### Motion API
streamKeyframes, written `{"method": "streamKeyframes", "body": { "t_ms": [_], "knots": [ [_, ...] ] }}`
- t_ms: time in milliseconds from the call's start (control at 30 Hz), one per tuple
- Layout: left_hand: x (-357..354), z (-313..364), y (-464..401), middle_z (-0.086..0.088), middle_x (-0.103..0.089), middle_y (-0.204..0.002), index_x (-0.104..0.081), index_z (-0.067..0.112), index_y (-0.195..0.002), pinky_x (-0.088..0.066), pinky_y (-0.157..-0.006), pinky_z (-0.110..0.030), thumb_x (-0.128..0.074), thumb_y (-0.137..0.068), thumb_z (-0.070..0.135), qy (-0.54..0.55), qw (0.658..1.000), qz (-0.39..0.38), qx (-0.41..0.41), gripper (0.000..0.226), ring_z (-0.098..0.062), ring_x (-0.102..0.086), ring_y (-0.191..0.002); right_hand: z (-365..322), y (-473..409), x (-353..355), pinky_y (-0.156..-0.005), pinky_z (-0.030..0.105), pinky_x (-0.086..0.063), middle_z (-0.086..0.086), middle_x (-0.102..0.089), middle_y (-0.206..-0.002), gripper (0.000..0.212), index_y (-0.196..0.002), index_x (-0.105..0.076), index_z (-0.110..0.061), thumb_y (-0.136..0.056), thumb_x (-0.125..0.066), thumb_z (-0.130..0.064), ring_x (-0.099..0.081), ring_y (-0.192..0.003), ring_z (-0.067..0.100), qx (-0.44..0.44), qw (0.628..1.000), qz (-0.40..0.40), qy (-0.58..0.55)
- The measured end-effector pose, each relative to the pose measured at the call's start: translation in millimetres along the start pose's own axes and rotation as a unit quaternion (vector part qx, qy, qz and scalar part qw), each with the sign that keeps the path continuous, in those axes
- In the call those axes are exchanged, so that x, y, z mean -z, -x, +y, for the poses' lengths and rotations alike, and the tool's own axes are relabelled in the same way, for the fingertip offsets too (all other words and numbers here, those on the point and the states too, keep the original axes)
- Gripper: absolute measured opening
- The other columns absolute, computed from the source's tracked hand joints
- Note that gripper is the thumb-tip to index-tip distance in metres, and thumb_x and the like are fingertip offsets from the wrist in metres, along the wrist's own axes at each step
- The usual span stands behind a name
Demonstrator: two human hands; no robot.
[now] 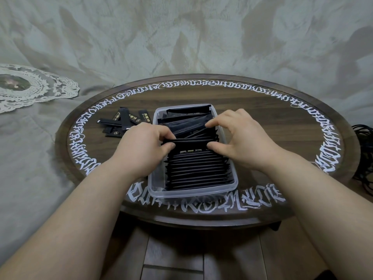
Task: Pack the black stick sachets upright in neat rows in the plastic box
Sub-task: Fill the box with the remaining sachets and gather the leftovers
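Observation:
A clear plastic box (pixel 155 190) stands at the middle of the round table. Its near half holds a tight row of black stick sachets (pixel 196 170) standing on edge. Farther back, other sachets (pixel 187 118) lean loosely against the far wall. My left hand (pixel 144 147) pinches the left end of a small bunch of black sachets (pixel 190 142) above the box's middle. My right hand (pixel 240 138) pinches the right end of the same bunch between thumb and fingers. Several loose sachets (pixel 121 122) lie flat on the table left of the box.
The dark wooden round table (pixel 282 122) carries a ring of white lettering. A pale wrinkled cloth surrounds it, with a lace doily (pixel 30 87) at the left. Black cables (pixel 365 156) lie off the table's right edge. Wooden floor shows below.

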State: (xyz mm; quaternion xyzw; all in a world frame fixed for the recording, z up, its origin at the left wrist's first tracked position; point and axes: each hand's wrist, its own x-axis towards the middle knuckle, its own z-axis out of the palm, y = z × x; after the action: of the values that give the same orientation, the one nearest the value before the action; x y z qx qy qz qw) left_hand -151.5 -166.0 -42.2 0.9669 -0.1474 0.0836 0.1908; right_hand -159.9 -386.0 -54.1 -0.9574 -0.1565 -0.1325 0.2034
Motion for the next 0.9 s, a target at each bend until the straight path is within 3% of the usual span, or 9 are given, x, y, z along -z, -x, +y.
{"method": "streamKeyframes", "body": {
  "t_ms": [100, 233, 367, 467, 700, 767, 833, 900],
  "knots": [
    [-0.8, -1.1, -0.5, 0.012, -0.058, -0.09, -0.069, 0.031, -0.104, -0.037, -0.074, -0.025, -0.064, -0.09, 0.032, 0.004, 1.0, -0.014, 0.009, 0.016, -0.009, -0.052, -0.084, 1.3, 0.6, -0.7, -0.087, 0.021, -0.03, -0.012, -0.053, -0.124, 0.043, -0.122, -0.058, -0.028, -0.082, -0.067, -0.04, -0.038, -0.109, 0.012, 0.001, 1.0, -0.001, -0.002],
    [-5.2, -2.8, -2.4, 0.0, -0.062, -0.118, -0.061, 0.038, -0.122, -0.042, -0.098, -0.036, -0.061, -0.09, 0.036, -0.008, 0.999, -0.047, 0.009, 0.032, -0.013, -0.043, -0.125, 1.0, 0.5, -1.6, -0.095, 0.024, -0.032, -0.012, -0.051, -0.128, 0.044, -0.128, -0.054, -0.028, -0.086, -0.062, -0.04, -0.036, -0.114, 0.015, -0.011, 1.0, -0.013, 0.008],
    [-5.3, -1.5, -3.5, -0.004, -0.057, -0.123, -0.058, 0.039, -0.127, -0.039, -0.101, -0.037, -0.061, -0.09, 0.035, -0.025, 0.998, -0.055, 0.013, 0.036, -0.016, -0.036, -0.13, -1.0, 0.3, -2.1, -0.097, 0.031, -0.037, -0.01, -0.05, -0.125, 0.047, -0.132, -0.052, -0.029, -0.087, -0.062, -0.039, -0.035, -0.115, 0.015, -0.022, 0.999, -0.015, 0.019],
    [-5.9, -0.5, -3.2, -0.003, -0.058, -0.121, -0.061, 0.037, -0.122, -0.039, -0.1, -0.036, -0.063, -0.09, 0.035, -0.022, 0.999, -0.048, 0.014, 0.032, -0.015, -0.038, -0.128, -1.9, -0.2, -2.1, -0.098, 0.029, -0.034, -0.009, -0.049, -0.127, 0.05, -0.135, -0.049, -0.028, -0.088, -0.06, -0.041, -0.034, -0.118, 0.015, -0.025, 0.999, -0.027, 0.023],
    [-5.0, -2.0, -2.6, 0.004, -0.064, -0.111, -0.068, 0.034, -0.11, -0.04, -0.09, -0.027, -0.066, -0.088, 0.032, 0.0, 0.999, -0.048, 0.011, 0.023, -0.013, -0.051, -0.113, -0.6, 0.2, 1.0, -0.087, 0.024, -0.031, -0.01, -0.059, -0.109, 0.034, -0.116, -0.061, -0.027, -0.085, -0.063, -0.04, -0.036, -0.114, 0.013, -0.034, 0.999, -0.034, -0.023],
    [-2.8, -0.9, -1.6, 0.01, -0.065, -0.095, -0.069, 0.032, -0.108, -0.038, -0.076, -0.019, -0.066, -0.088, 0.031, 0.017, 0.999, -0.046, 0.02, 0.02, -0.005, -0.058, -0.091, -0.7, 1.0, 1.5, -0.087, 0.026, -0.034, -0.012, -0.06, -0.104, 0.035, -0.117, -0.06, -0.027, -0.084, -0.065, -0.039, -0.037, -0.112, 0.011, -0.036, 0.998, -0.037, -0.035],
    [-1.3, -1.0, -1.7, 0.017, -0.06, -0.06, -0.068, 0.032, -0.1, -0.032, -0.054, -0.01, -0.066, -0.089, 0.029, 0.052, 0.997, -0.048, 0.033, 0.011, 0.005, -0.055, -0.056, -1.6, 1.1, 1.9, -0.088, 0.025, -0.035, -0.013, -0.061, -0.104, 0.036, -0.118, -0.061, -0.027, -0.084, -0.066, -0.038, -0.039, -0.11, 0.011, -0.034, 0.998, -0.025, -0.039],
    [0.2, -0.6, -1.8, 0.016, -0.054, -0.048, -0.065, 0.033, -0.093, -0.031, -0.048, -0.01, -0.066, -0.089, 0.027, 0.064, 0.996, -0.049, 0.039, 0.008, 0.003, -0.051, -0.043, -3.2, 0.7, 2.1, -0.085, 0.022, -0.033, -0.012, -0.061, -0.106, 0.037, -0.118, -0.062, -0.027, -0.083, -0.067, -0.039, -0.04, -0.109, 0.011, -0.029, 0.999, -0.016, -0.038]
  ]
}}
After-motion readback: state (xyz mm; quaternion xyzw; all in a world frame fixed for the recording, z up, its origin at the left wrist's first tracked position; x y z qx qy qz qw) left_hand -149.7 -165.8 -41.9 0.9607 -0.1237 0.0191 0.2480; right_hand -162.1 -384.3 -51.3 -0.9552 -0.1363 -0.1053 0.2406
